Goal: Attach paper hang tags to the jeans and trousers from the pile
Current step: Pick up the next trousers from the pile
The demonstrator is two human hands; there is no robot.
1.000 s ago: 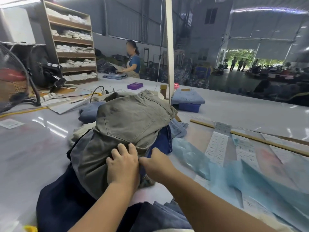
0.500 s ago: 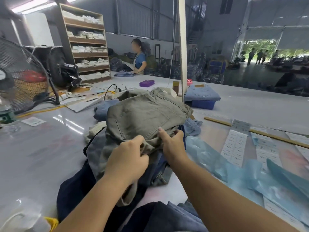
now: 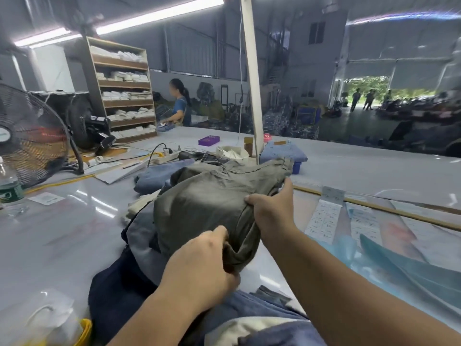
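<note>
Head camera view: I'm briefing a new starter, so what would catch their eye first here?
Front and centre, the left hand and right hand grip grey-green trousers on top of the garment pile. A large black fan stands at the left edge of the table. White label sheets lie to the right.

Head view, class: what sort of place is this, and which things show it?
Probably a garment factory's finishing hall: a pile of trousers on a long table, shelves of folded cloth, and label sheets.
</note>
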